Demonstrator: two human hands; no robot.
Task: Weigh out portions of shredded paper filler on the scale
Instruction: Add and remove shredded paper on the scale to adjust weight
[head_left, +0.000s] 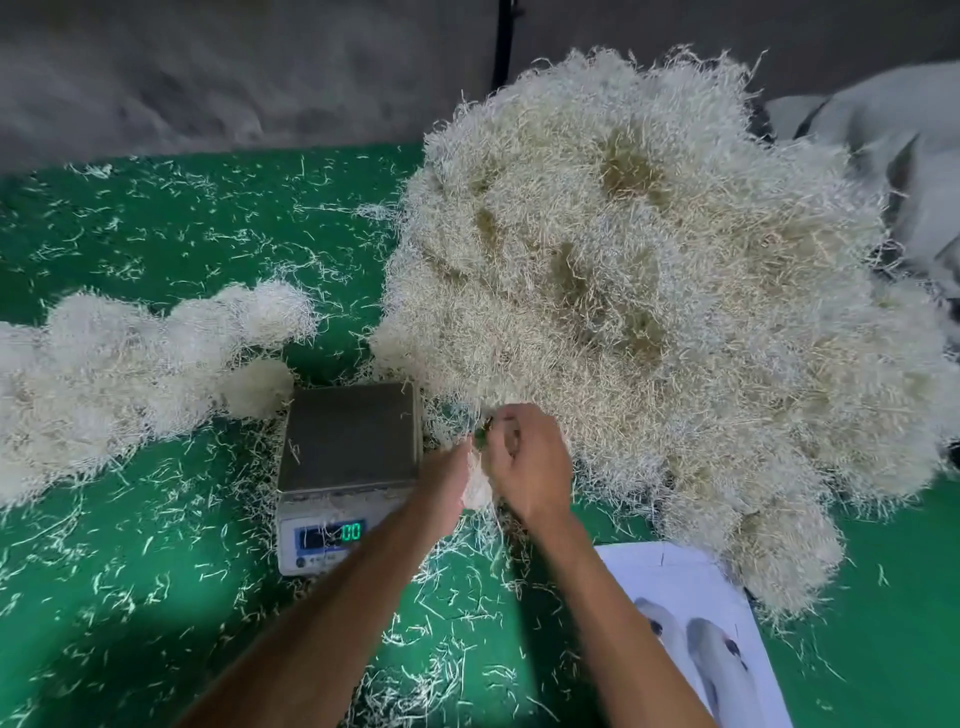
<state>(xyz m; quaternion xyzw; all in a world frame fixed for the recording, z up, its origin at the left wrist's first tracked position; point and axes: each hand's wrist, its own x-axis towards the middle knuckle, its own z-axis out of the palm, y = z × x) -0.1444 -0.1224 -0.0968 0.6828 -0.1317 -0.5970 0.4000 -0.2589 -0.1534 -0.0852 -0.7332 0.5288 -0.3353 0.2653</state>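
A small tuft of filler (475, 486) sits between the two hands, just right of the scale (349, 467) and at the near edge of the big heap (649, 291). The left hand (449, 483) has its fingers curled round the tuft from the scale side, while the right hand (527, 462) pinches at it from above, fingers bent, seemingly teasing strands loose from the heap. Working at the heap's nearest fringe keeps the reach to the scale short, and two hands make sense because the strands tangle and cling.

The scale stands on the green worktop (156, 597) between the heap and the hands. Its dark pan (353, 436) carries only a few stray strands, and the display (332, 535) shows green zeros, though strands partly hide it. So the next portion is judged not yet loaded.

To the left lie lower clumps (130, 358), likely portions already weighed and set aside, well apart from the heap so the two do not mix. Loose strands are scattered all over the worktop. A white printed sheet (691, 623) lies at the near right, partly under the heap's edge.
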